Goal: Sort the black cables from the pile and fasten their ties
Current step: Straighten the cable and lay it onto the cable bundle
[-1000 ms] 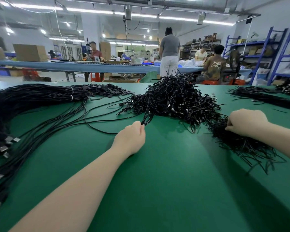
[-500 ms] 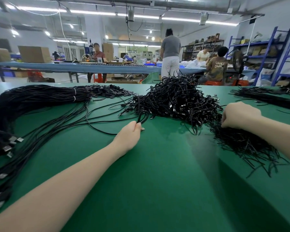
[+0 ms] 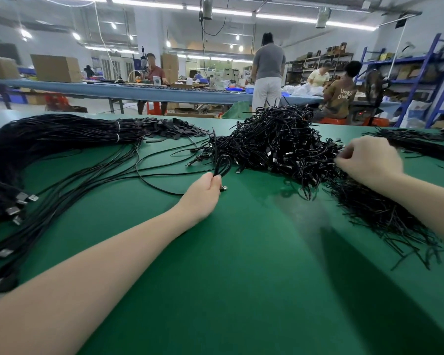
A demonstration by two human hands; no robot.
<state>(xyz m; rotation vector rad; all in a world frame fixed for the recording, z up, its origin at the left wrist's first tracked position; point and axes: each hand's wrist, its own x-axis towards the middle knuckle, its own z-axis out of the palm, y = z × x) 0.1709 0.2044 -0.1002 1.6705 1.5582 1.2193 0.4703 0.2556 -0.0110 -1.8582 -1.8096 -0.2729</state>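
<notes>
At centre of the green table point(image 3: 241, 278): one folded black cable point(image 3: 221, 163), looped upward, its doubled end pinched in the left hand point(image 3: 206, 193); a metal plug point(image 3: 224, 188) pokes out just beside the fingers. No tie is visible on it, so fastening looks not yet done.

Beyond it: tangled pile point(image 3: 274, 147) of short black cables, large, apparently unsorted; this looks like most of the remaining work.

Right of pile: right hand point(image 3: 369, 162), fingers curled at the pile's edge, seemingly pinching something thin; what it grips cannot be told.

Near right: loose heap of black ties point(image 3: 385, 216), touching the pile's near edge, plentiful.

Left: long bundled cables point(image 3: 62, 134), bound with two white bands, plugs fanned toward the table's near left edge. Whether these count as finished work cannot be told.

Far right: another dark bundle point(image 3: 420, 147), partly out of view.

Background: workers at a long blue bench point(image 3: 139, 90), cartons, blue shelving point(image 3: 420, 73).
</notes>
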